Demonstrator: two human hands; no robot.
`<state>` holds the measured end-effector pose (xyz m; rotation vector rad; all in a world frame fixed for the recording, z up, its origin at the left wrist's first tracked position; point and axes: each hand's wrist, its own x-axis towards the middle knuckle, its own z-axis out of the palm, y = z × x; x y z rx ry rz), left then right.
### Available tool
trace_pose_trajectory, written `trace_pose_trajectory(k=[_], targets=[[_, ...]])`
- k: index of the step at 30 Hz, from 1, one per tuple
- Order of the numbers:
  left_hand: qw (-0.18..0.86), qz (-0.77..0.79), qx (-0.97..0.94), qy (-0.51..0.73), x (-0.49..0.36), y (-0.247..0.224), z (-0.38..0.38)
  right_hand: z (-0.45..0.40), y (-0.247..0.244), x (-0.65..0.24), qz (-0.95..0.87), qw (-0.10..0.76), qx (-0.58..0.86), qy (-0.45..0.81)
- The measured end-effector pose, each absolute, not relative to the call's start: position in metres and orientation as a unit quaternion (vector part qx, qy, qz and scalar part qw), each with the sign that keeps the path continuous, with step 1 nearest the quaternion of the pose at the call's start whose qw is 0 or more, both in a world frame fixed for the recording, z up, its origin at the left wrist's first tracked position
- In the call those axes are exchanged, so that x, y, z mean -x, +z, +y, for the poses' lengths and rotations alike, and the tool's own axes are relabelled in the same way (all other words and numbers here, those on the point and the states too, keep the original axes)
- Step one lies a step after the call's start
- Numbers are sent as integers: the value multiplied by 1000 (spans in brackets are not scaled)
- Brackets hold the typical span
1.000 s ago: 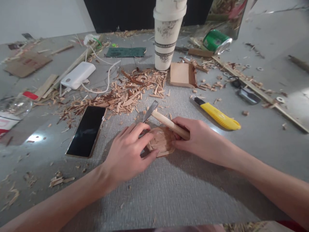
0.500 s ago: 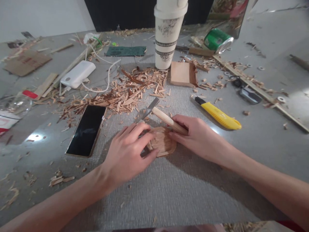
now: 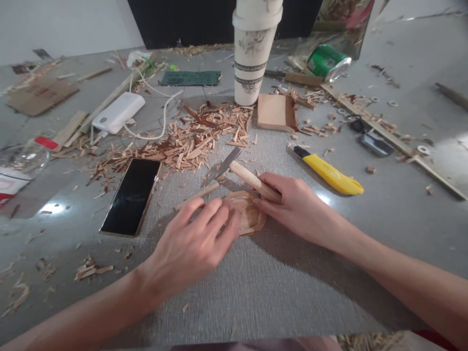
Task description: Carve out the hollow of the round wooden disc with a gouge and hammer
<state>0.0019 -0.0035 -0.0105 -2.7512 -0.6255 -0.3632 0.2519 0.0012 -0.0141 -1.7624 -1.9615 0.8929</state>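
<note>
My right hand (image 3: 298, 207) is closed around the wooden handle of a small hammer (image 3: 254, 180). Its narrow metal head points away to the left, above the table. Under that hand lies a flat, rounded piece of carved wood (image 3: 252, 214) with a hollowed face. My left hand (image 3: 197, 239) hovers at the wood's left edge, fingers loosely apart and bent, with nothing seen in them. Those fingers partly cover the wood, and I cannot tell whether they touch it. Just beyond them lies a thin wooden-handled tool (image 3: 199, 193), its near end close to the knuckles.
Wood chips (image 3: 190, 141) are heaped beyond the hands. A black phone (image 3: 131, 197) lies left, a yellow utility knife (image 3: 331, 173) right. Behind stand a tall patterned cup (image 3: 252, 58) and a shallow wooden square (image 3: 276, 112). A white power bank (image 3: 119, 112) trails a cable.
My left hand has drawn back slightly toward me and off the wood, baring the thin wooden-handled tool. My right hand and the hammer have barely moved.
</note>
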Motion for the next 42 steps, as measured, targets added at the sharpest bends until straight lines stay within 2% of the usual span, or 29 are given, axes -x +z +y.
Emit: trace_pose_trajectory(k=[20,26,31,42], targets=[[36,-188,978,-86,9,-9,-3,3,-14,-250,-683,175,634,317],[0,-188,979,-80,10,-8,-1,14,-7,-251,-692,121,634,325],[-4,-185,978,-96,10,-8,0,21,-3,-252,-701,93,622,337],[8,-193,974,-118,12,-14,3,19,-5,-253,-682,113,632,351]])
